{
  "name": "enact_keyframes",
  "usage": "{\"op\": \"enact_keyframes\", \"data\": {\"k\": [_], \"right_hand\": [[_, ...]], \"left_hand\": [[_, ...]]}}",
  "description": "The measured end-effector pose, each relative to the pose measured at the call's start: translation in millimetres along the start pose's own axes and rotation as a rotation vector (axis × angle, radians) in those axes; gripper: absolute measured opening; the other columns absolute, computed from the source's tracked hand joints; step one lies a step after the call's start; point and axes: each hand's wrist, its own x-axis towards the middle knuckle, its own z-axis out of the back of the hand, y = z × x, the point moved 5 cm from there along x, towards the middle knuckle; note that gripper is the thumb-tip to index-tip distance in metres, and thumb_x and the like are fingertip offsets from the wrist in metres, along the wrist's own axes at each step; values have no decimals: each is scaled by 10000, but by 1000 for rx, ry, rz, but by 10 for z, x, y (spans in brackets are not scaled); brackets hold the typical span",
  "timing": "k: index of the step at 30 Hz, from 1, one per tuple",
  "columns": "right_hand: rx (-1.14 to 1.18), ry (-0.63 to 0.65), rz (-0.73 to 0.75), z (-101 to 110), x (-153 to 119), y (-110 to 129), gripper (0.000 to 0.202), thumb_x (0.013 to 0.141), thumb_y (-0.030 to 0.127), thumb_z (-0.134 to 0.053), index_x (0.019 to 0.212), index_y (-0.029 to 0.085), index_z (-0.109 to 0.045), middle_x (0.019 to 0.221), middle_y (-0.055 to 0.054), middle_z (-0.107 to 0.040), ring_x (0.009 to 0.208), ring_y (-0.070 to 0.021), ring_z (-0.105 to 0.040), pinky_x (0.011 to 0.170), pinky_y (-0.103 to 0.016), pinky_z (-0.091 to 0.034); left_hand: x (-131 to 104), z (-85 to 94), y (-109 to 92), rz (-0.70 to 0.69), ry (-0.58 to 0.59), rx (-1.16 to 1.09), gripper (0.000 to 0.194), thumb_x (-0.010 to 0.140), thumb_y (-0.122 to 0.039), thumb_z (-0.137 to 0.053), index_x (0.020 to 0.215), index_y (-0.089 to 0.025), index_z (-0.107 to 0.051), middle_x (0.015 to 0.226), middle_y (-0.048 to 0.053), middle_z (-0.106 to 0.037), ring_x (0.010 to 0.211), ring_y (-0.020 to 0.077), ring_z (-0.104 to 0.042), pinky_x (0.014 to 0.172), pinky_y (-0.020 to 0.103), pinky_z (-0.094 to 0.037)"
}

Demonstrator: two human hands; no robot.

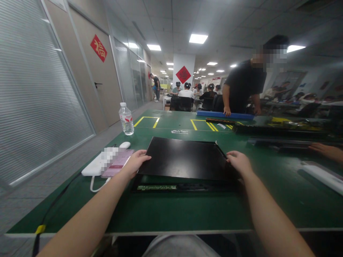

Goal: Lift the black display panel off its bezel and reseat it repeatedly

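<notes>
A flat black display panel [184, 157] with a glossy face lies tilted over the table in front of me. My left hand [139, 161] pinches its left edge, thumb on top. At the right edge, my right hand [239, 162] grips the panel near a corner. Below the panel's near edge shows a dark frame or strip with a green circuit board [157, 187] in it. Whether that strip is joined to the panel I cannot tell. Just left of my left hand lie a phone [118, 164] with a pinkish screen and a white power bank [91, 168] with a white cable.
A water bottle [126, 119] and a white mouse [124, 145] stand on the green table [187, 214] at left. Across it, a person in black [243, 85] touches a blue bar [225, 115]. Dark strips [276, 128] lie at right, near another person's hand [325, 151].
</notes>
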Motion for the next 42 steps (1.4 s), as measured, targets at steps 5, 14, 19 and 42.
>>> {"op": "enact_keyframes", "data": {"k": [5,14,19,42], "right_hand": [[-92,-13,41,23,-37,62,287,769,288,-579,987,242,-759,859,-49,-751,775,-212,-667,628,-283,-445],[-123,-7,71,10,-49,68,299,776,303,-558,992,253,-759,868,-38,-752,799,-216,-658,628,-284,-429],[-116,-12,81,24,-54,86,287,772,295,-571,976,247,-767,855,-42,-756,797,-214,-665,623,-279,-433],[-104,0,58,8,-17,49,269,753,255,-583,931,234,-784,845,-50,-761,747,-204,-678,625,-271,-456]], "left_hand": [[16,3,1,-27,3,17,301,597,-101,-757,864,-170,-635,715,29,-737,667,198,-721,639,284,-571],[18,-12,5,-16,-2,24,265,603,-59,-729,828,-166,-640,749,42,-754,664,193,-719,634,279,-571],[8,-19,-11,-14,8,36,240,616,-57,-719,814,-172,-646,715,29,-749,669,200,-725,631,278,-577],[23,-10,18,39,24,3,311,595,-45,-750,873,-166,-682,763,65,-774,730,238,-752,653,309,-606]]}}
